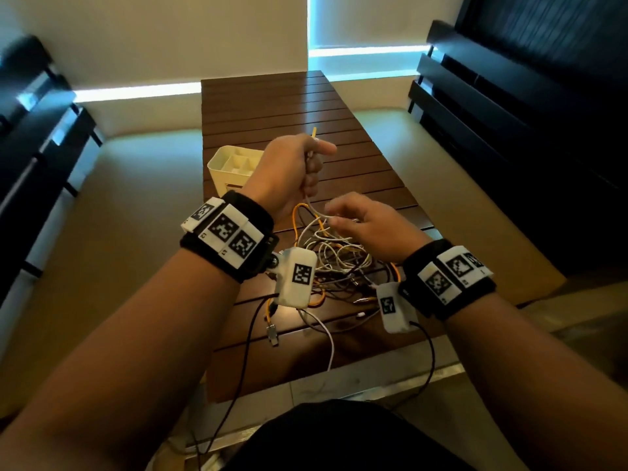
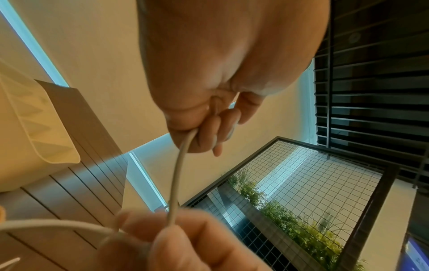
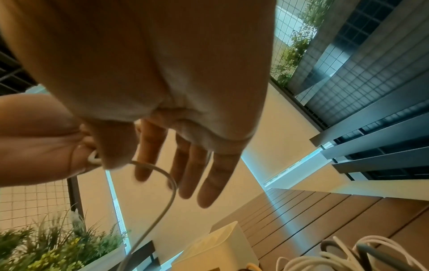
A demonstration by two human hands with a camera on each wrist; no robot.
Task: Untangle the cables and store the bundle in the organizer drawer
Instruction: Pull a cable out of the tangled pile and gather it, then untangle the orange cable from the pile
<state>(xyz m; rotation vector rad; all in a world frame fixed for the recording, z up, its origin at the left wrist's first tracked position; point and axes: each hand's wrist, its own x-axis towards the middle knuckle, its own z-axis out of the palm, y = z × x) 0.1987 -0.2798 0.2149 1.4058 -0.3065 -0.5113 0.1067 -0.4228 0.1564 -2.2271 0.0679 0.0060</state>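
Note:
A tangle of white, yellow and dark cables (image 1: 336, 260) lies on the near end of the slatted brown table (image 1: 272, 107). My left hand (image 1: 295, 171) is raised above it, fist closed round a white cable (image 2: 178, 165) whose yellow end (image 1: 314, 130) sticks up past the thumb. That cable runs down to my right hand (image 1: 360, 219), which pinches it between thumb and index finger just over the tangle, the other fingers (image 3: 209, 179) held fairly straight. The cream organizer (image 1: 231, 164), with open compartments, stands behind my left wrist, partly hidden.
A metal plug (image 1: 272, 334) on a yellow lead and a white lead hang near the table's front edge. Dark slatted benches (image 1: 509, 113) flank the table left and right. A planter with greenery (image 3: 58, 247) stands by a mesh window.

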